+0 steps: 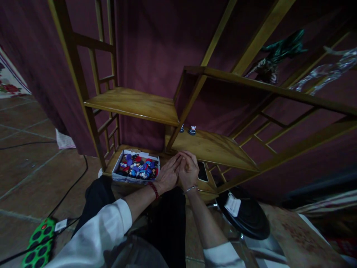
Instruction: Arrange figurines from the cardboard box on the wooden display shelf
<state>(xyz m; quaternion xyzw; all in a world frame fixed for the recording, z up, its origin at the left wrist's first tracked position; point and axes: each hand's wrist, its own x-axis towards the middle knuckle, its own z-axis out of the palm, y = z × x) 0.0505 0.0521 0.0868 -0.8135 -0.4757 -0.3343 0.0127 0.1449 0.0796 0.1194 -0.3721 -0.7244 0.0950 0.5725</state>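
Hands together at the lowest shelf, beside a box of figurines.
Left hand [168, 173] and right hand [189, 170] press fingertip to fingertip; anything pinched between them is hidden. Box [136, 168] sits just left, long axis across the shelf [212, 148]; two figurines [192, 130] stand upright behind.

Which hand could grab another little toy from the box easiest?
Probably the left hand. It sits right beside the box of small figures, while the right hand is farther off, near the phone. Both hands are pressed together now.
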